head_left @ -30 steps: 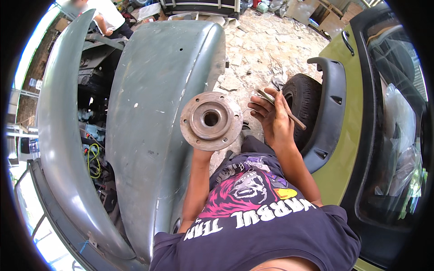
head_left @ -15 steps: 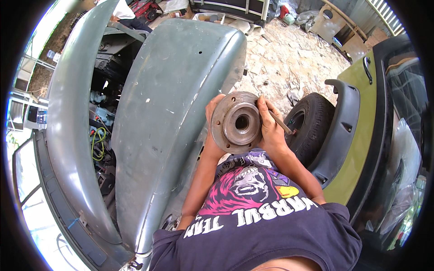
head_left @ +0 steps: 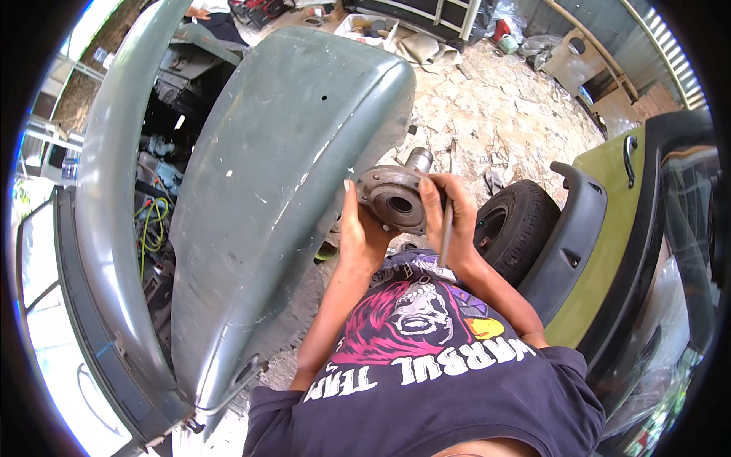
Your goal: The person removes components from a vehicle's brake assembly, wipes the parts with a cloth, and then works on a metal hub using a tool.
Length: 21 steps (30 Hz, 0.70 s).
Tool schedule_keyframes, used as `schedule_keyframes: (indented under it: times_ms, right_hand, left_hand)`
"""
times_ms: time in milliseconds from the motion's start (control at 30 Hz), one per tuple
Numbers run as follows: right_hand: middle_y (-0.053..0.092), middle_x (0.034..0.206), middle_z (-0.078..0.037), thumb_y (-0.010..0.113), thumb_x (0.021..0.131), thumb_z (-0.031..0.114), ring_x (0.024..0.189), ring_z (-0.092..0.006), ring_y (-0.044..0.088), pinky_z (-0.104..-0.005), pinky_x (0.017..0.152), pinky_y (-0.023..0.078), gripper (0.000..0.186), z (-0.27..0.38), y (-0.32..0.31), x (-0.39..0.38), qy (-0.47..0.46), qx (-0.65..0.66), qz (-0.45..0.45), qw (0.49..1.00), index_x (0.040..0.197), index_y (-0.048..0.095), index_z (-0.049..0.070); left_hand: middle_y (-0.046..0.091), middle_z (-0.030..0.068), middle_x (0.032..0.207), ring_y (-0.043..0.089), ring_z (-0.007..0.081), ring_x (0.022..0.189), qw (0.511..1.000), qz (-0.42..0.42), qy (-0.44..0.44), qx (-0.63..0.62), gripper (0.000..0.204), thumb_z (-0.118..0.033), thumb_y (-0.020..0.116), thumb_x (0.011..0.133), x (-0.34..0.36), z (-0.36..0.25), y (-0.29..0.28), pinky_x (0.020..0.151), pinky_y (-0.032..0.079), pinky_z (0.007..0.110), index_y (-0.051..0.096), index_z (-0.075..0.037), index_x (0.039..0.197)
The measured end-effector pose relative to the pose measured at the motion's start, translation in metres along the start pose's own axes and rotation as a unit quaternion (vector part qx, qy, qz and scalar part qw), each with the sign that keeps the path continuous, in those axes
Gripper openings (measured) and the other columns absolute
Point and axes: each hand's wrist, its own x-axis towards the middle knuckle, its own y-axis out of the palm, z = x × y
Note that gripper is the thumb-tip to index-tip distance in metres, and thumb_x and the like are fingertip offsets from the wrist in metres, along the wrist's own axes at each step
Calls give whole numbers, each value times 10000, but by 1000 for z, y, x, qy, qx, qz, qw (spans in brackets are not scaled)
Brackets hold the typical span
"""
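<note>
Flanged metal hub (head_left: pixel 381 196) sits between the left hand (head_left: pixel 362 238) and the right hand (head_left: pixel 451 217), touching both; a second ago the left hand alone bore it, with the right hand well apart to the right; half a second ago both hands had it, its bored face turned almost squarely to the view; now that face is tilted, so the bore shows as a narrower oval, and a metal cylinder (head_left: pixel 419 158) has come into sight behind the flange, just beyond the right hand's fingers; it looks joined to the hub, though the flange hides the root; this suggests a part being turned about in a two-handed hold; the left hand is half curled, its palm cupped along the hub's left and under side, the thumb standing up beside the rim; its other fingertips are hidden, so how firmly they press I cannot tell; the right hand is bent over the rim and also has a metal rod (head_left: pixel 446 240) in its grasp; the rod now runs down toward the shirt (head_left: pixel 434 365) below both hands, where half a second ago it pointed outward to the right; left of the left hand lies a green-grey body panel (head_left: pixel 282 152), right of the right hand a black tyre (head_left: pixel 529 225)
</note>
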Motion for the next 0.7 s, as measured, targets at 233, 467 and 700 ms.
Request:
schedule_keyframes:
  times_ms: [233, 467, 700]
  right_hand:
    - [729, 1031, -245, 489, 1057, 92, 1017, -326, 731, -485, 1015, 515, 157, -9, -16, 9, -173, 141, 216, 951, 1044, 572, -40]
    - [652, 1245, -236, 511, 1073, 160, 1203, -278, 623, -399, 1056, 447, 250, -27, -24, 37, -96, 106, -45, 989, 1261, 483, -3]
    - [677, 1091, -184, 589, 1052, 218, 925, -202, 686, -340, 814, 548, 306, -3, -14, 12, 129, 366, 97, 916, 1221, 517, -28]
  left_hand:
    - [475, 23, 525, 546, 190, 579, 968, -86, 14, -236, 656, -612, 551, 953, 51, 25, -14, 605, 494, 342, 433, -155, 498]
    - [483, 61, 511, 537, 232, 569, 962, 84, 111, -235, 672, -442, 380, 1060, 61, 47, -48, 607, 506, 364, 484, -119, 481]
    - [465, 64, 529, 504, 252, 595, 956, 96, 93, -260, 682, -445, 344, 1068, 47, 57, -28, 646, 479, 370, 467, -110, 487]
